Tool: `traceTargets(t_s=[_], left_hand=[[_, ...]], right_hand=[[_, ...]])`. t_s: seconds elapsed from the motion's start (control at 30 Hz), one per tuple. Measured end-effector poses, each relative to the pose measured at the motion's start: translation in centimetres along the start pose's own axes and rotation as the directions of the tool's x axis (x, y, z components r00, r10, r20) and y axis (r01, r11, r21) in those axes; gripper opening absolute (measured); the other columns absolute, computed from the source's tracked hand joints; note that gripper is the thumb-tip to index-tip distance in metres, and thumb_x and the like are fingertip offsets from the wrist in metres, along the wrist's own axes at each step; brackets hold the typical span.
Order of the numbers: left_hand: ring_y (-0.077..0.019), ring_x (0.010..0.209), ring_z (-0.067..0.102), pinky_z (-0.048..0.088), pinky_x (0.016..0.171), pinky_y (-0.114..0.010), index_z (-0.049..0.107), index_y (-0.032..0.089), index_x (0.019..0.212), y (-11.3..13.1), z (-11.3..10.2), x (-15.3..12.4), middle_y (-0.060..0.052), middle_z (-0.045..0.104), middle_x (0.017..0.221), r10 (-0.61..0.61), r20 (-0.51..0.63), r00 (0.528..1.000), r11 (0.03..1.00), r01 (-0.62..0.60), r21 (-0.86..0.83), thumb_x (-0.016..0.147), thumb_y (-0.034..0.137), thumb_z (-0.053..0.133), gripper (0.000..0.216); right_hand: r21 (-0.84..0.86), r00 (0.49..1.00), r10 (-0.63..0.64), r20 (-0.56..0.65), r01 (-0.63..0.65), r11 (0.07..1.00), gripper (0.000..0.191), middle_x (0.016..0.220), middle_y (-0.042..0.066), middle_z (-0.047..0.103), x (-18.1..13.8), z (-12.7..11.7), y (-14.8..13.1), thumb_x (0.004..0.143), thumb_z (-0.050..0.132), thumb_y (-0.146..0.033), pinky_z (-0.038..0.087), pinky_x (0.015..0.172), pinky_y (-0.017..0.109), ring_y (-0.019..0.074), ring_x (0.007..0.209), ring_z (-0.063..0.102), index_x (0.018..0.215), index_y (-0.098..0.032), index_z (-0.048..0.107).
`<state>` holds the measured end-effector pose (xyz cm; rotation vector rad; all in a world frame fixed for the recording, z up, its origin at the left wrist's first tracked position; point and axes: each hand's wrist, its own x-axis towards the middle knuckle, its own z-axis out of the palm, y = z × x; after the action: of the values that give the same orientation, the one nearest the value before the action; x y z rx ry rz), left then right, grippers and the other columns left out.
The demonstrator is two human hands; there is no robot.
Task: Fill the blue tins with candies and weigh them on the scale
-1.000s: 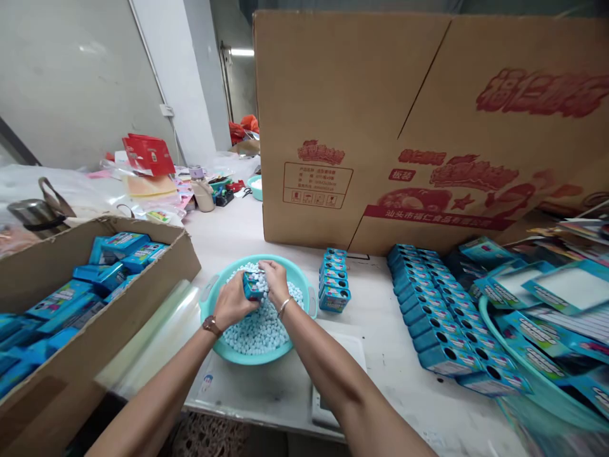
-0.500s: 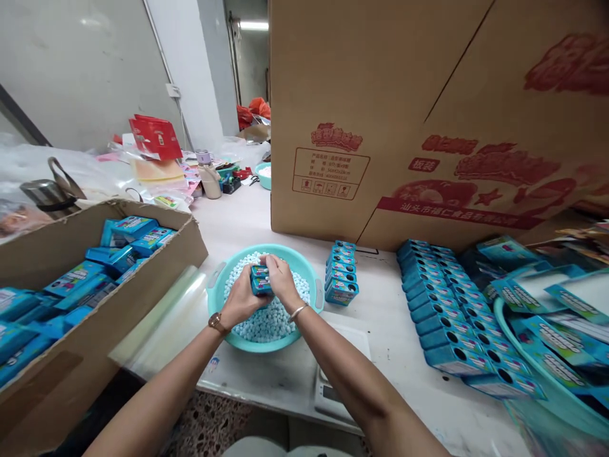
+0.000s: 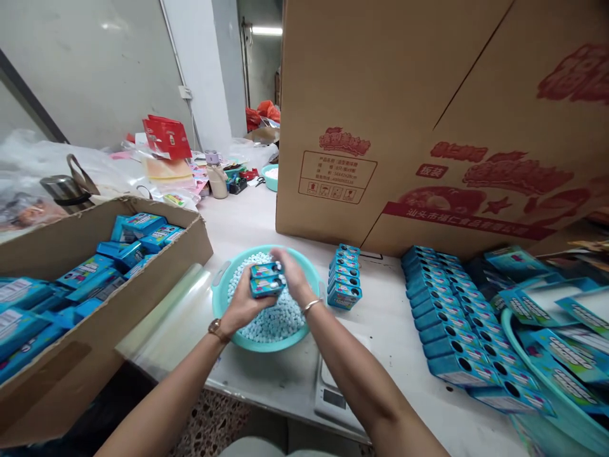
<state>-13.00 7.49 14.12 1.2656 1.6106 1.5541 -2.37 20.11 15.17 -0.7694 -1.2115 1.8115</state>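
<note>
My left hand (image 3: pixel 242 301) is closed around two small blue boxes (image 3: pixel 266 280), held one against the other above a turquoise basin (image 3: pixel 221 320). White candy-like balls (image 3: pixel 273 320) fill much of the basin, and some show at the boxes' right ends. Close by on the right, my right hand (image 3: pixel 292 276) is smeared by motion, so its fingers cannot be made out well. A short row of similar blue boxes (image 3: pixel 345 295) with round dark holes stands just right of the basin.
A carton (image 3: pixel 190 251) of blue boxes lies to the left. A digital scale (image 3: pixel 333 400) sits under my right forearm. On the right stand longer rows of boxes (image 3: pixel 457 355) and a basin (image 3: pixel 511 330) of flat box blanks. A large printed carton (image 3: pixel 380 95) rises behind.
My right hand has moved from the boxes' top and right end, slightly away to the right. The two boxes, still in my left hand, now show more of their fronts.
</note>
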Motion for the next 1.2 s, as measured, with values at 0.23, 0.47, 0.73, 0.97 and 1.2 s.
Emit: traceTargets(t_s=[0.23,0.47,0.73,0.97,1.2], left_hand=[[-0.0273,0.101,0.067,0.055,0.09,-0.044,0.041,0.021,0.124,0.1,0.3,0.2,-0.007,0.064,0.114,-0.086,-0.004,0.996,0.99,0.085,-0.111,0.054,0.026,0.088,0.084],[-0.0269,0.099,0.068,0.056,0.087,-0.041,0.044,0.021,0.123,0.1,0.0,0.1,-0.006,0.066,0.111,-0.137,-0.005,0.99,0.974,0.134,-0.181,0.053,0.024,0.088,0.083],[-0.0277,0.11,0.063,0.051,0.097,-0.042,0.04,0.024,0.129,0.6,-1.7,-3.2,-0.007,0.06,0.123,-0.074,0.001,0.997,0.991,0.074,-0.113,0.055,0.026,0.088,0.088],[-0.0322,0.133,0.045,0.037,0.114,-0.046,0.047,0.026,0.125,2.5,-3.2,-8.1,-0.01,0.052,0.133,0.191,0.039,0.981,0.979,-0.188,-0.084,0.063,0.025,0.084,0.072],[-0.0327,0.126,0.052,0.045,0.107,-0.044,0.043,0.025,0.13,2.4,-3.3,-8.1,-0.01,0.053,0.133,0.031,-0.011,0.999,0.996,-0.032,-0.083,0.059,0.025,0.087,0.083]], right_hand=[[0.015,0.999,-0.003,-0.053,0.003,1.0,0.046,0.102,0.006,0.073,-0.3,1.0,-0.3,0.083,0.055,-0.061,0.045,0.086,0.033,0.0226,0.102,0.063,0.099,-0.02,0.07],[-0.038,0.999,0.0,0.033,0.002,0.999,0.042,0.102,0.005,0.072,-1.2,2.0,-0.1,0.083,0.057,-0.056,0.045,0.087,0.032,0.0212,0.101,0.062,0.103,-0.022,0.069],[-0.19,0.997,0.012,0.074,0.002,0.982,0.053,0.119,0.009,0.067,-1.4,-2.5,1.1,0.091,0.043,-0.06,0.047,0.091,0.04,0.0243,0.107,0.062,0.128,-0.025,0.057],[-0.842,0.833,0.17,0.527,0.485,0.238,0.072,0.154,0.015,0.035,-3.0,-5.9,4.7,0.082,0.064,-0.046,0.029,0.109,0.056,0.0361,0.138,0.034,0.147,-0.027,0.04],[-0.819,0.799,0.279,0.533,0.57,-0.068,0.027,0.121,0.019,0.057,-4.6,-2.7,6.0,0.093,0.042,-0.022,0.045,0.077,0.039,0.0315,0.105,0.054,0.107,-0.018,0.065]])
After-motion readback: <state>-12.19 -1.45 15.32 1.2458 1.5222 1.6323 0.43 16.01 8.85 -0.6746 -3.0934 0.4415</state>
